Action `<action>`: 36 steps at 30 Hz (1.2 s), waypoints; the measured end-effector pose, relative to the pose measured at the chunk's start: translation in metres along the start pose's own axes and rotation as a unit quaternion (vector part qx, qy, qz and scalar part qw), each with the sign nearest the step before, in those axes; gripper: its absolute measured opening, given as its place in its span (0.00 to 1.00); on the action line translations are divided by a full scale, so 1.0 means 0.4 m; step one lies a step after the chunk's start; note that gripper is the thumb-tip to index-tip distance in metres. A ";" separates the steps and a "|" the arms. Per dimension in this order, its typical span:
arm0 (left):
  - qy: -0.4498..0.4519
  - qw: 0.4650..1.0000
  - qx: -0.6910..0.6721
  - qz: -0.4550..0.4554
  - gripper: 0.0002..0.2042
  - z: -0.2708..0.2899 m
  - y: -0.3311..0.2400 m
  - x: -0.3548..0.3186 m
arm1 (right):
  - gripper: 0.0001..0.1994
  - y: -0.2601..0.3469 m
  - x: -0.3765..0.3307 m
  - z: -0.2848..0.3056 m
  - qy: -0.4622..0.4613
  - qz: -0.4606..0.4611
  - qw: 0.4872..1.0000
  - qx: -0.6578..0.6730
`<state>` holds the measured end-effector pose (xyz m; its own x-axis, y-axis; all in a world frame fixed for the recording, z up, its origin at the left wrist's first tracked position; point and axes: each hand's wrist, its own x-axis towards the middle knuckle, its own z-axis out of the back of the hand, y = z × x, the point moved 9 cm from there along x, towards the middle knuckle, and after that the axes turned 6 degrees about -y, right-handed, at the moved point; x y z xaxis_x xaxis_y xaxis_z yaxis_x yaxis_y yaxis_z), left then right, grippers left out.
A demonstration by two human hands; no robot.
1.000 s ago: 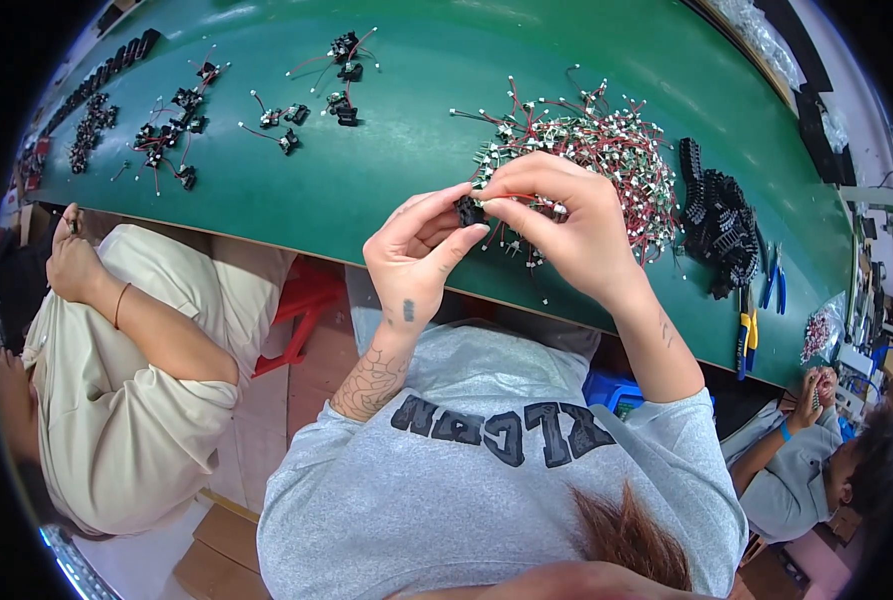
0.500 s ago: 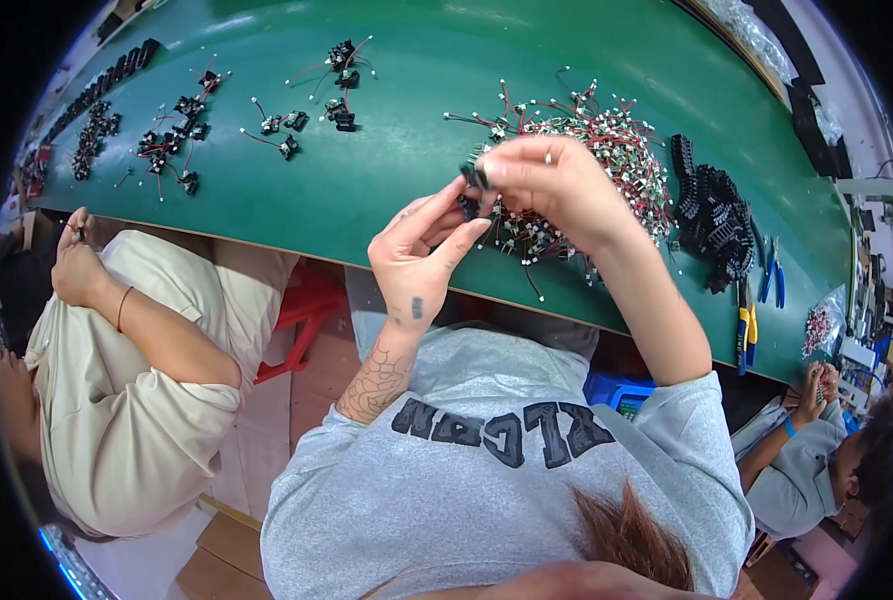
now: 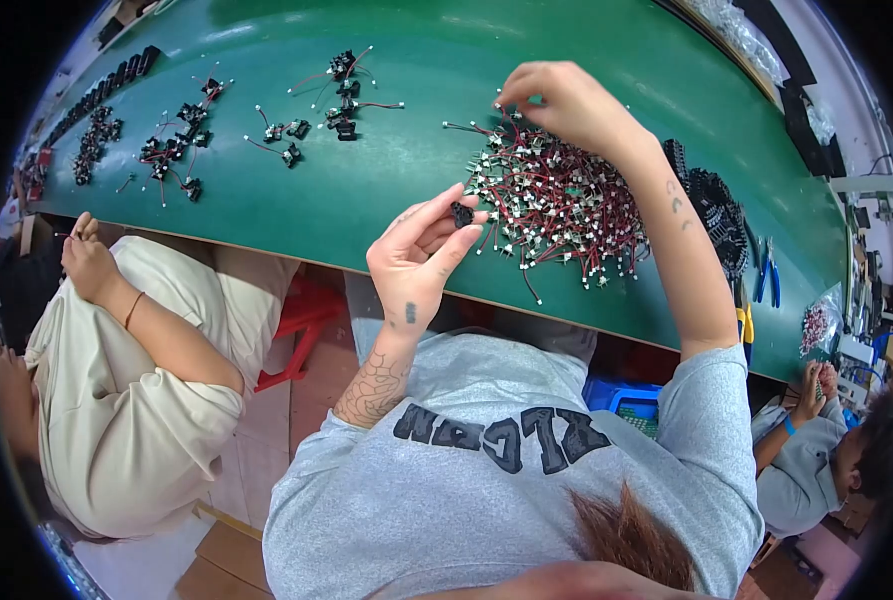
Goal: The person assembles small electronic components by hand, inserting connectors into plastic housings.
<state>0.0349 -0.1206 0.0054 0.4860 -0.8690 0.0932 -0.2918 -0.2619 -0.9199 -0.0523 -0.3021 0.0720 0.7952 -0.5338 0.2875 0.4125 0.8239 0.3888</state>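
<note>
Over the green table (image 3: 396, 150), the left hand (image 3: 412, 255) pinches a likely light, stiff black part (image 3: 462, 214), best side-held; right hand (image 3: 563, 98) grip unclear.

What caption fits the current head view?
Left hand holding a small black part, right hand at the far edge of a pile of wired connectors on a green table.

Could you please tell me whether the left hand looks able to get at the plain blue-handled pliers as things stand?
Probably not easily: the left hand holds a small black part, and the right forearm crosses between it and the blue-handled pliers in this view.
</note>
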 end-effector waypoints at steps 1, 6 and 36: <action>0.001 1.000 0.000 0.001 0.22 -0.001 -0.001 0.000 | 0.10 -0.002 -0.004 -0.013 0.011 0.003 1.000 -0.012; 0.003 1.000 0.006 0.003 0.22 -0.007 -0.004 0.001 | 0.09 -0.012 -0.011 -0.038 0.040 0.010 0.998 -0.045; -0.009 0.996 -0.066 0.065 0.21 0.001 0.011 0.012 | 0.05 0.143 -0.243 -0.084 -0.181 -0.244 0.751 0.586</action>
<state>0.0363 -0.1257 0.0015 0.4513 -0.8918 -0.0316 -0.4585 -0.2013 -0.8656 -0.0909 -0.1965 0.0369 0.4163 -0.9092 -0.0033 -0.2276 -0.1077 0.9678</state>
